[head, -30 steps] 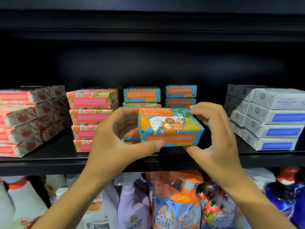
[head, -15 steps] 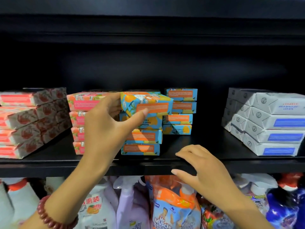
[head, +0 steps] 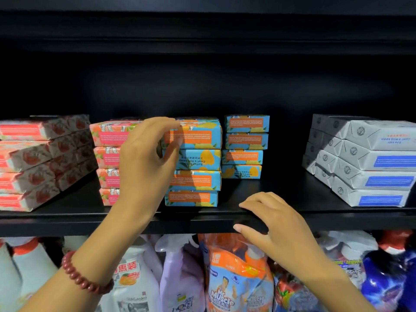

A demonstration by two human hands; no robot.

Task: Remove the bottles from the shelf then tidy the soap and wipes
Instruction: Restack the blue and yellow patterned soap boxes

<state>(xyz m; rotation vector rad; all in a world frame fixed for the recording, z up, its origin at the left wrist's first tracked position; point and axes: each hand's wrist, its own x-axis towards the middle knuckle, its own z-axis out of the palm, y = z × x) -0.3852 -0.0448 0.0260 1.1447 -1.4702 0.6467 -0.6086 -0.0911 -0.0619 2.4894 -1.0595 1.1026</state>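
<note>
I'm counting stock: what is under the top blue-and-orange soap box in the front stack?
Three more blue-and-orange soap boxes, stacked on the black shelf. The left hand hides part of their left ends; anything behind them is hidden.
</note>
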